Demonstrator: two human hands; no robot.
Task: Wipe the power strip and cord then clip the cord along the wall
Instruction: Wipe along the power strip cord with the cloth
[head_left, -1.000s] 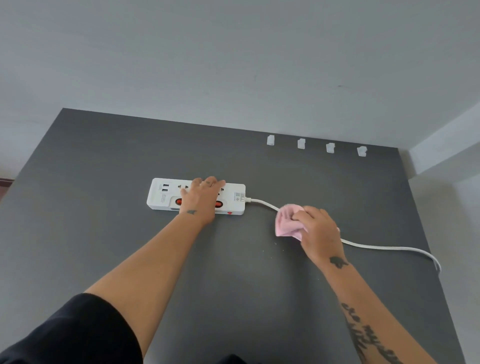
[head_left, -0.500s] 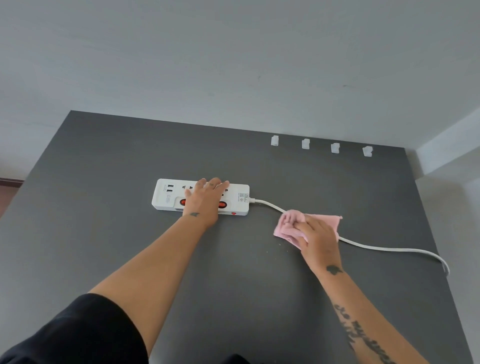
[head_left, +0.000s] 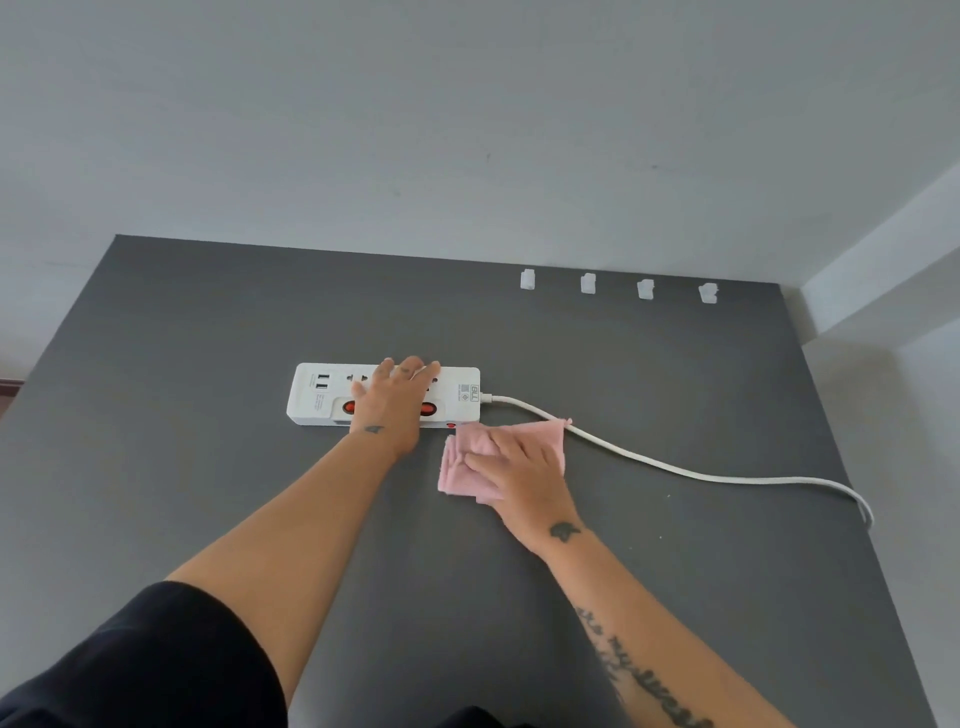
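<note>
Left hand (head_left: 392, 402) spread flat on white power strip (head_left: 463, 410), right hand (head_left: 522, 467) pressing pink cloth (head_left: 460, 465) flat-fingered, corner apparently touching cord (head_left: 691, 474).

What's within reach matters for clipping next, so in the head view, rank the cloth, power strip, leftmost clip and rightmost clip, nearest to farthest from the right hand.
1. Cloth: directly under the right hand, pressed flat.
2. Power strip: just ahead, to the left.
3. Leftmost clip: straight ahead, far back.
4. Rightmost clip: same row, farther right.
</note>
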